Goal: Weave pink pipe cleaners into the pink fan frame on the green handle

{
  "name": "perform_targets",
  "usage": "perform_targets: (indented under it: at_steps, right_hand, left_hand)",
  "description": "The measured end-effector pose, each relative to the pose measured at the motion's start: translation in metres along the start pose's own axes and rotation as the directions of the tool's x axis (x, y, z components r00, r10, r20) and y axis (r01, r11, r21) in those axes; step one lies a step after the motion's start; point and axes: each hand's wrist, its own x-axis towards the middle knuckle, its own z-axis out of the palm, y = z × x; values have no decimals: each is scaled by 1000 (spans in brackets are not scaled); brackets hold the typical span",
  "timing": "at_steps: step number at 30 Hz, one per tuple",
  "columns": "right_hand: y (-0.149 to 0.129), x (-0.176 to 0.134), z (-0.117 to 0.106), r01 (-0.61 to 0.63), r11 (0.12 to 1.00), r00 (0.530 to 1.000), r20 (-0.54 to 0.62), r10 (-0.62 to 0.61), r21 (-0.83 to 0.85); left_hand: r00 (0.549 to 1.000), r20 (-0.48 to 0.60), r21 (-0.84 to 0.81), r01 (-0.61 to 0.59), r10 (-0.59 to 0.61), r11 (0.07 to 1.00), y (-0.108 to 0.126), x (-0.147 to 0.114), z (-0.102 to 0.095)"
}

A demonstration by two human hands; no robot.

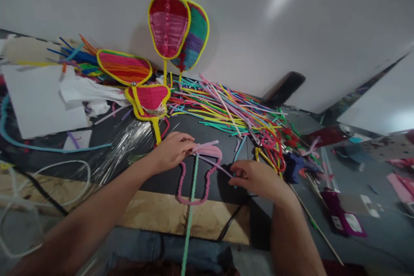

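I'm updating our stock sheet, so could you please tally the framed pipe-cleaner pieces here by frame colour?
Yellow-framed pieces: 4
Pink-framed piece: 1
Total: 5

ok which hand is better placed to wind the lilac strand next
The right hand, probably: it seems to hold the outer end of the lilac strand, while the left hand pinches the pink frame beside its wrapped section.

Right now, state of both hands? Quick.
Left hand: closed, pinching the fuzzy pink frame at its upper left.
Right hand: closed, thumb and fingers pinching the lilac strip's end.
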Motion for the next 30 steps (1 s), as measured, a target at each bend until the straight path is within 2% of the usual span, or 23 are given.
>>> perform_targets:
  at_steps: [2, 4, 7, 9, 11, 13, 14, 15, 17, 20, 22, 28, 30]
  right_hand:
    - [-4, 1, 1, 8, 1000, 1000, 17, -7, -12]
    - [-6, 3, 0, -32, 999, 998, -51, 33, 28]
    - [-2, 11, -1, -63, 961, 968, -219, 125, 268]
    - [-1, 18, 4, -13, 862, 940, -288, 183, 507]
    - [-3, 27, 14, 56, 698, 920, -308, 241, 714]
    - [-9, 38, 27, 120, 553, 908, -317, 274, 824]
    - [-13, 43, 33, 138, 533, 906, -324, 272, 835]
    - [-16, 47, 38, 153, 550, 910, -333, 245, 821]
    - [-22, 52, 46, 181, 649, 905, -384, 185, 739]
    - [-26, 54, 48, 195, 832, 880, -468, 86, 519]
    - [-27, 53, 47, 186, 902, 869, -494, 33, 389]
    - [-26, 51, 47, 243, 951, 895, -423, -144, 191]
    - [-27, 52, 43, 245, 957, 899, -405, -165, 155]
  left_hand:
    - [1000, 13, 7, 3, -3, 1000, -1, 0, 0]
    - [1000, 22, 7, 11, -11, 1000, 0, 0, 0]
    - [1000, 26, -3, 17, -17, 1000, 1, 0, -1]
    - [1000, 17, -9, 11, -11, 1000, 2, 0, -1]
    - [1000, 4, -13, 7, -7, 1000, 3, 0, -1]
    - [1000, 1, -15, 6, -6, 1000, 3, 1, -1]
    - [1000, 2, -13, 7, -7, 1000, 3, 1, -1]
    - [1000, 2, -9, 8, -8, 1000, 3, 1, -1]
    - [1000, -6, 2, 9, -9, 1000, 4, 1, -1]
    - [1000, -23, 24, 2, -1, 1000, 5, 1, 0]
    - [999, -36, 35, -2, 3, 999, 5, 1, 2]
    - [998, -64, 46, -23, 26, 999, 6, 1, 5]
    - [997, -71, 44, -22, 25, 999, 7, 2, 6]
